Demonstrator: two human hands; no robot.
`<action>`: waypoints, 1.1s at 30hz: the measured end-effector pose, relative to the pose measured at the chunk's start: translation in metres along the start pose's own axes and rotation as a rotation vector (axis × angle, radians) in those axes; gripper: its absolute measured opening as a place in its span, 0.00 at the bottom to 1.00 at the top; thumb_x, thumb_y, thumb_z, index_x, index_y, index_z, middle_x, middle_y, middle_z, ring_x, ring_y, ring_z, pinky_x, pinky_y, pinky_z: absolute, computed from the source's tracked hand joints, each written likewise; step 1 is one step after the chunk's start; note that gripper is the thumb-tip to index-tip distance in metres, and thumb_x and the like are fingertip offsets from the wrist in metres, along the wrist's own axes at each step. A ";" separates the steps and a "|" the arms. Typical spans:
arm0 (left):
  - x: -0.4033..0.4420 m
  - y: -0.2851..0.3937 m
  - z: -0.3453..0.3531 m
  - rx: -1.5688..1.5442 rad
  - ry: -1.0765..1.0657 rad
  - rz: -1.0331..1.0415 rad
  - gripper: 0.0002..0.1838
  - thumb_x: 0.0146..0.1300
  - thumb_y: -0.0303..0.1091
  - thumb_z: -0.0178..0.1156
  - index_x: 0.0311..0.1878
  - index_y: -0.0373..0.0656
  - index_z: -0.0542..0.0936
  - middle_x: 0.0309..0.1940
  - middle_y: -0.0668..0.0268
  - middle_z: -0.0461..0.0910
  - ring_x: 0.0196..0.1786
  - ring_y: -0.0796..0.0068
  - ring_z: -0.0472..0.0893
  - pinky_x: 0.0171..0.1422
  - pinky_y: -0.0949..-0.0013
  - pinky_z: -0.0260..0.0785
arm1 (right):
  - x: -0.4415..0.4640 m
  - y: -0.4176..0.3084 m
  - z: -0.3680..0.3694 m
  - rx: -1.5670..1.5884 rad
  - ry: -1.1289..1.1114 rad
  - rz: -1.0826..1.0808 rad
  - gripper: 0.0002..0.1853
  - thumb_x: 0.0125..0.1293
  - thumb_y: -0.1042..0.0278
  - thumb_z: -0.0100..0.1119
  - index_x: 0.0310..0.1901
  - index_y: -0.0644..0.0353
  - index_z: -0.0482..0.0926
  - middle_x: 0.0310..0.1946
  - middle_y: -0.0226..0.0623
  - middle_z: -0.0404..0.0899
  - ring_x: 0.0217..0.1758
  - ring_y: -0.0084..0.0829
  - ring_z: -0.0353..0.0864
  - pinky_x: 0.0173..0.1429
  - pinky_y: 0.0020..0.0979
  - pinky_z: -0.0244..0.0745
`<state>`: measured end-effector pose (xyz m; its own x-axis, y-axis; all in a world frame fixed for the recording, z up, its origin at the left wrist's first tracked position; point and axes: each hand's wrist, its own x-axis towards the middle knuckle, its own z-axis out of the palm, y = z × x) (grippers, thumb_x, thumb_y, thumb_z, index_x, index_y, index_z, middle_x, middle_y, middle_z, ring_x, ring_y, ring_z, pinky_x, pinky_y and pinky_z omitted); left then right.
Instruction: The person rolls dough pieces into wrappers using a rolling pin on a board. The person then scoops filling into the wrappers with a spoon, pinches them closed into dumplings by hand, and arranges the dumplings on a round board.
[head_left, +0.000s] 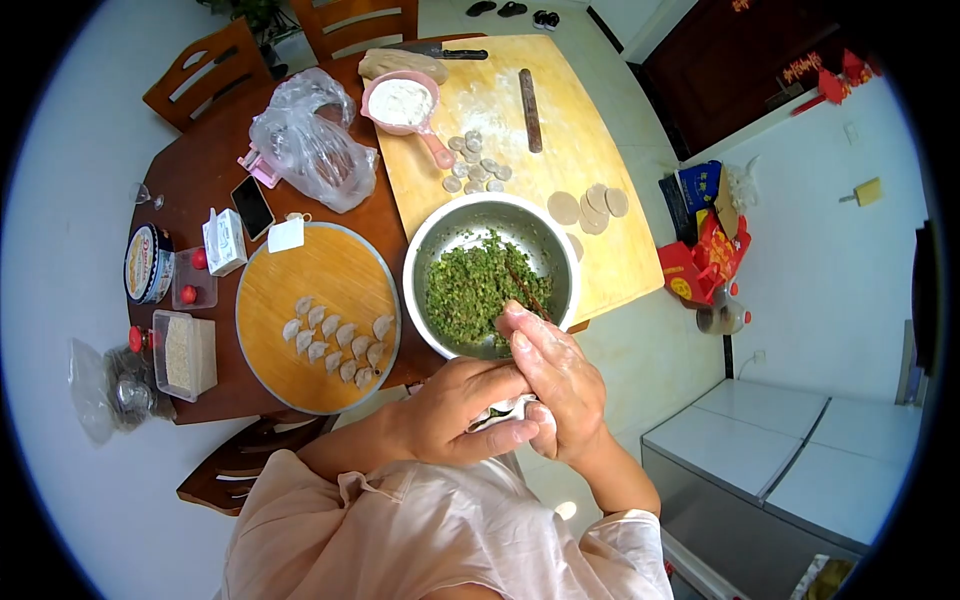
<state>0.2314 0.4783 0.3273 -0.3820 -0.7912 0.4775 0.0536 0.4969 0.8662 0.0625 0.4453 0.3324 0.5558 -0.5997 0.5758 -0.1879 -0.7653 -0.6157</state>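
Both hands meet just below a steel bowl (412, 290) of chopped green filling (470, 290). Between them is a pale dough wrapper (510, 410) with a little green showing inside. My left hand (465, 405) curls round its left side, thumb across the front. My right hand (562, 385) presses on it from the right, its fingers pointing up over the bowl's edge. A dark stick-like utensil (530, 290) leans in the filling. Several folded dumplings (345, 335) lie on the round board (270, 270) at the left.
On the large floured board (600, 120) are a rolling pin (530, 110), small dough pieces (475, 165), flat wrappers (593, 207), a knife (463, 54) and a pink flour scoop (402, 103). A plastic bag (315, 140), a phone (252, 207) and a grain container (185, 355) stand left.
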 end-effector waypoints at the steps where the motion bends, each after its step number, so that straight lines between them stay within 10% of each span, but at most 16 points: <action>1: -0.001 -0.001 0.001 -0.002 -0.003 0.004 0.15 0.64 0.31 0.57 0.50 0.30 0.74 0.41 0.49 0.78 0.41 0.52 0.79 0.47 0.60 0.71 | 0.000 -0.001 0.000 -0.004 -0.003 -0.002 0.22 0.62 0.70 0.47 0.56 0.73 0.74 0.53 0.63 0.76 0.57 0.50 0.78 0.64 0.43 0.69; 22: -0.019 0.001 0.029 0.048 0.274 -0.174 0.07 0.67 0.25 0.50 0.44 0.33 0.75 0.31 0.55 0.77 0.31 0.60 0.78 0.37 0.63 0.71 | -0.011 0.001 0.014 -0.106 0.016 0.051 0.21 0.70 0.62 0.40 0.54 0.70 0.75 0.52 0.55 0.78 0.52 0.46 0.81 0.64 0.47 0.65; 33: -0.068 0.002 0.044 0.157 0.553 -0.234 0.05 0.65 0.27 0.52 0.36 0.36 0.74 0.28 0.57 0.76 0.31 0.57 0.76 0.39 0.61 0.67 | -0.024 -0.009 0.073 -0.001 0.045 -0.003 0.18 0.72 0.61 0.32 0.43 0.64 0.73 0.35 0.48 0.84 0.39 0.42 0.86 0.60 0.50 0.70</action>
<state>0.2171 0.5493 0.2901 0.1698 -0.9322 0.3197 -0.1265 0.3011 0.9451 0.1101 0.4838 0.2847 0.5197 -0.6072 0.6011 -0.1870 -0.7673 -0.6134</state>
